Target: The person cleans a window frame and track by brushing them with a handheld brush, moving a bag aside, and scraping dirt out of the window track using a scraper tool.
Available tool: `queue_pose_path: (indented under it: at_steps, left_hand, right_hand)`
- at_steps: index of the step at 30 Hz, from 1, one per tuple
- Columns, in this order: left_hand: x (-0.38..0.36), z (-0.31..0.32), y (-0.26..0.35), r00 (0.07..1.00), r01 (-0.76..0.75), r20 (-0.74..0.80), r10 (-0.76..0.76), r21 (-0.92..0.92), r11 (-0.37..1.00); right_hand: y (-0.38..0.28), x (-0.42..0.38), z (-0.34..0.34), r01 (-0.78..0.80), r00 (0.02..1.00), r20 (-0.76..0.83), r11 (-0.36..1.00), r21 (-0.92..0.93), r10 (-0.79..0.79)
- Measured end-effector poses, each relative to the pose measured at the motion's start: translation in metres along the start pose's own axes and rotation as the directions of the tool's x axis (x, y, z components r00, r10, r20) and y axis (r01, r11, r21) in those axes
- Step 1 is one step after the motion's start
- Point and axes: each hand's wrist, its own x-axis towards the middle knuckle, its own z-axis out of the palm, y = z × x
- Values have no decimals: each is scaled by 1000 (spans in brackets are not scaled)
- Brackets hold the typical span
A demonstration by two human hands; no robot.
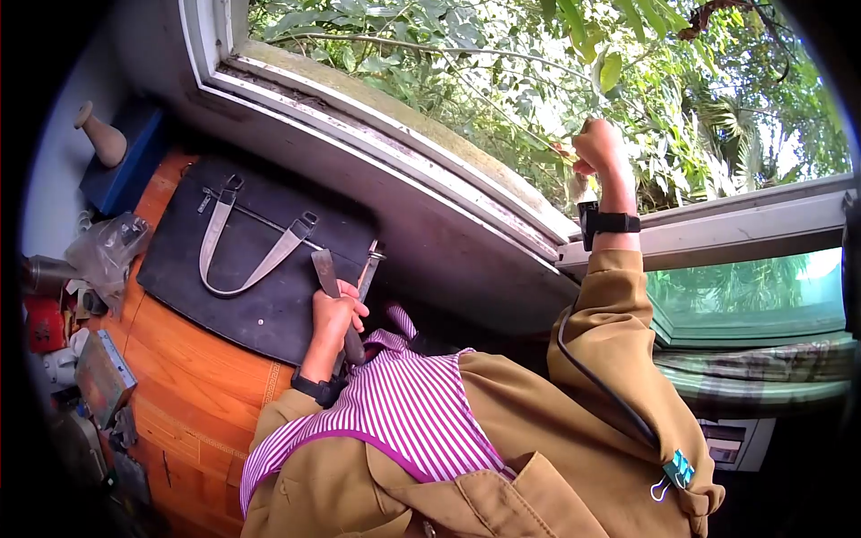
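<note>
My left hand (332, 316), with a dark band at the wrist, is closed around a tool with a flat, dull metal blade (325, 273) and a dark handle (355, 348); it looks like an old knife. The blade points away from me, over the corner of a black briefcase (256, 255) with pale handles. Past the window frame, my right hand (599, 148) reaches outside among the leaves, its fingers curled shut. A thin branch (489, 97) runs up to these fingers, which partly hide it.
The white window frame (395, 134) crosses the view, with dense foliage (717, 99) beyond. Under the briefcase is an orange wooden surface (193, 381). A clear plastic bag (109, 255), a blue box (126, 157) and clutter line its left edge. A cable (587, 377) runs down my right sleeve.
</note>
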Motion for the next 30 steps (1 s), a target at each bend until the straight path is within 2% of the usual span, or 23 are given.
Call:
queue_pose_path:
  at_steps: [2, 3, 4, 6, 7, 8, 9, 10, 11, 12, 14, 16, 17, 18, 20, 21, 22, 25, 28, 29, 30]
  left_hand:
    - [-3, 0, 0, 1000, 3, 6, -3, -10, 1000]
    - [-3, 0, 1, 1000, 5, -2, -5, 2, 1000]
    - [-3, 1, 3, 1000, 8, -12, -8, 14, 1000]
    - [-3, 1, 2, 1000, 11, -6, -11, 18, 1000]
    - [-3, 1, 2, 1000, 6, -10, -6, 10, 1000]
    - [-3, 2, 2, 1000, 1, -14, -1, 3, 1000]
    - [-4, 3, 4, 1000, 10, -16, -10, 1, 1000]
    - [-5, 2, 3, 1000, 15, -10, -15, -4, 1000]
    - [-5, 1, 3, 1000, 10, -3, -10, 0, 1000]
    - [-4, 1, 4, 1000, 5, 3, -5, 6, 1000]
    - [-4, 2, 4, 1000, 18, 5, -18, 13, 1000]
    - [-4, 1, 2, 1000, 1, -3, -1, 4, 1000]
    - [-3, 2, 2, 1000, 0, -5, 0, 1, 1000]
    - [-2, 1, 2, 1000, 2, 1, -2, -6, 1000]
    - [-4, 0, 1, 1000, 2, 0, -2, -10, 1000]
    - [-5, 1, 2, 1000, 2, 1, -2, -8, 1000]
    - [-4, 1, 3, 1000, 0, 1, 0, -9, 1000]
    - [-3, 2, 4, 1000, -2, -3, 2, 7, 1000]
    - [-3, 2, 1, 1000, 3, -2, -3, -1, 1000]
    - [-2, 1, 0, 1000, -5, -6, 5, -17, 1000]
    - [-2, 1, 1, 1000, -10, -11, 9, -22, 1000]
  right_hand:
    - [11, -1, 8, 92, 993, 62, 991, 101, -99]
    - [21, 2, 20, 117, 987, 59, 923, 367, -149]
    - [19, -8, 23, 44, 973, 144, 763, 645, -178]
    - [22, -22, 24, -138, 937, 317, 679, 721, -147]
    - [30, -22, 21, -122, 946, 309, 774, 621, -99]
    - [42, -15, 22, -110, 957, 288, 889, 445, -26]
    - [43, -13, 21, -65, 986, 161, 982, 178, 36]
    - [43, -10, 19, -47, 999, 20, 993, -110, 49]
    - [43, -10, 14, -25, 997, -71, 1000, -5, 25]
    - [42, -9, 10, 12, 994, -112, 1000, 4, -12]
    - [36, -11, 10, -11, 990, -143, 1000, 30, 15]
    - [31, -9, 20, -79, 996, 23, 996, -48, 81]
    - [28, -15, 29, -75, 993, 84, 997, -20, 77]
    - [32, -5, 44, -135, 981, 128, 989, -65, 143]
    - [41, 7, 67, -132, 989, 40, 978, -159, 140]
    - [60, 24, 80, -58, 990, -137, 978, -199, 31]
    - [61, 23, 81, 74, 905, -405, 986, -150, -130]
    - [51, 15, 53, 207, 846, -510, 977, 47, -155]
    - [47, 12, 46, -35, 976, -219, 976, -217, -13]
    - [49, 6, 47, -68, 994, -93, 974, -216, 49]
    - [42, 0, 53, -165, 986, -19, 959, -229, 165]
